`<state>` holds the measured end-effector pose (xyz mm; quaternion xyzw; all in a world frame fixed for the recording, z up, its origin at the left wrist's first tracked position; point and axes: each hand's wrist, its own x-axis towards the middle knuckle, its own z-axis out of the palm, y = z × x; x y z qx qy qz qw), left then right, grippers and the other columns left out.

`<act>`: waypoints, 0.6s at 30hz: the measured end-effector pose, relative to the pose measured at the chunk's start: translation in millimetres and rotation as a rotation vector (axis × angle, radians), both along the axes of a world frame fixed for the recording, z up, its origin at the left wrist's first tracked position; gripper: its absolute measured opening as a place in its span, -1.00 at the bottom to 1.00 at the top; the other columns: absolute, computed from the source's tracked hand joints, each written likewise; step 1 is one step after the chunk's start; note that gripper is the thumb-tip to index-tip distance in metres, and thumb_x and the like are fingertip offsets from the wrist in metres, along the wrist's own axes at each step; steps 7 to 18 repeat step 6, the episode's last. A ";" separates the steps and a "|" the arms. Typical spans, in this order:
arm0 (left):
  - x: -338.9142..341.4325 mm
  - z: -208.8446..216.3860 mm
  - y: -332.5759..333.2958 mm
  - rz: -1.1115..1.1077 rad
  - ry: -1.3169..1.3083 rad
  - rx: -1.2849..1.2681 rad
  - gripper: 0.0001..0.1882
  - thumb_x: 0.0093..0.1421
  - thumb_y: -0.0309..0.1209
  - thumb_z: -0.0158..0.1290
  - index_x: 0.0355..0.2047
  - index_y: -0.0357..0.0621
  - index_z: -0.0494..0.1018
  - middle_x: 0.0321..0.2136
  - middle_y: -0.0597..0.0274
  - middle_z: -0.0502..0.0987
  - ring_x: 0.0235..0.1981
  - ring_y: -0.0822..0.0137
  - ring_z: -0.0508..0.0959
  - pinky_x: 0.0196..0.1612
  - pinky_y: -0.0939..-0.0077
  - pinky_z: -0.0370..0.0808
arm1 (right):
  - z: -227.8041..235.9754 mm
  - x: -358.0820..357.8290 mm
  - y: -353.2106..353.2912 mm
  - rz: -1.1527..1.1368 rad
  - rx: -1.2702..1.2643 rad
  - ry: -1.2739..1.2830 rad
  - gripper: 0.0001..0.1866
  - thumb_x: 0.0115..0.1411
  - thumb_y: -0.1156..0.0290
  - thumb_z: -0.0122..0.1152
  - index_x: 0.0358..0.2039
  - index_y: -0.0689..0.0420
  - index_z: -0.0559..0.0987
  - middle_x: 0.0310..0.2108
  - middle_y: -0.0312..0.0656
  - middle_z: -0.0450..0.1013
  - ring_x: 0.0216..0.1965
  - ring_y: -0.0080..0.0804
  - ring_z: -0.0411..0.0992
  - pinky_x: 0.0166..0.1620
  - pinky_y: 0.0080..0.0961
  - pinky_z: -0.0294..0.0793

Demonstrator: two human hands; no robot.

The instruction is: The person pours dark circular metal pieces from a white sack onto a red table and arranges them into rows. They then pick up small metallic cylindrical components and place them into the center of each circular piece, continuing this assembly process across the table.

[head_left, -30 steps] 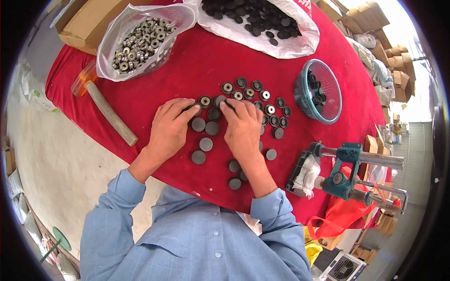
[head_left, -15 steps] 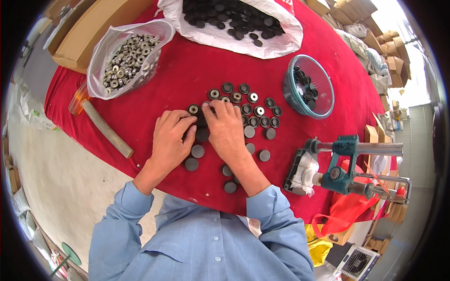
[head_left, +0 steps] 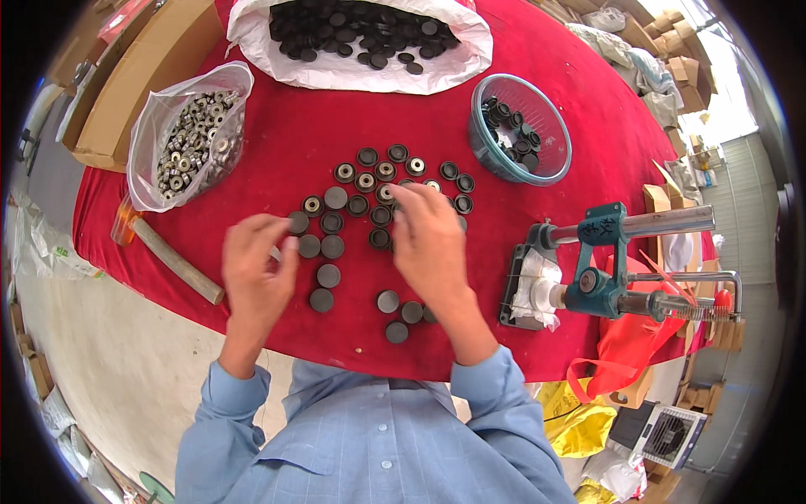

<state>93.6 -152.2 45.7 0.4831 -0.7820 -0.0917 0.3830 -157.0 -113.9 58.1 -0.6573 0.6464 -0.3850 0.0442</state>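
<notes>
My left hand [head_left: 259, 270] is beside the left group of round black caps, slightly blurred, thumb and forefinger apart. Its fingertips are close to a smooth-topped black cap [head_left: 298, 222]; whether they touch cannot be told. My right hand [head_left: 430, 245] hovers over the middle group, fingers loosely bent and thumb apart from the forefinger. It hides some caps beneath it. By its fingertips lies a black cap with a metal bearing [head_left: 384, 193] inside. Other caps lie hollow side up, such as the hollow cap [head_left: 380, 216], while several smooth-topped caps [head_left: 321, 300] are nearer me.
On the red cloth [head_left: 311, 126] stand a bag of metal bearings [head_left: 189, 151], a white sack of black caps [head_left: 361, 77] and a clear basin [head_left: 550, 160] holding caps. A wooden-handled hammer [head_left: 180, 262] lies left. At right is a green hand press [head_left: 600, 269].
My hands have parted, the left moving left and down from the caps. The view has shifted, so the table things appear further left. More caps between the hands are uncovered.
</notes>
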 end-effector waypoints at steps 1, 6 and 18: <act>11.6 4.4 -1.3 0.060 -0.038 -0.060 -0.73 0.19 -0.50 0.31 -0.08 -0.17 0.65 -0.07 0.05 0.61 0.03 0.03 0.57 0.14 0.11 0.48 | 8.8 -13.1 13.2 -0.023 0.066 -0.073 -0.61 0.24 0.62 0.25 0.09 0.16 0.64 -0.04 -0.07 0.59 -0.06 -0.05 0.59 -0.01 -0.16 0.57; 110.4 -35.4 -13.7 0.719 -0.303 0.089 -0.24 0.14 -0.28 0.42 0.32 -0.04 0.37 0.36 0.08 0.29 0.39 -0.09 0.28 0.44 0.03 0.23 | 20.4 -37.4 58.3 -0.038 0.087 -0.222 -0.68 0.28 0.67 0.21 0.04 0.19 0.67 -0.12 0.00 0.61 -0.14 -0.15 0.67 -0.10 -0.25 0.67; 110.4 -35.4 -13.7 0.719 -0.303 0.089 -0.24 0.14 -0.28 0.42 0.32 -0.04 0.37 0.36 0.08 0.29 0.39 -0.09 0.28 0.44 0.03 0.23 | 20.4 -37.4 58.3 -0.038 0.087 -0.222 -0.68 0.28 0.67 0.21 0.04 0.19 0.67 -0.12 0.00 0.61 -0.14 -0.15 0.67 -0.10 -0.25 0.67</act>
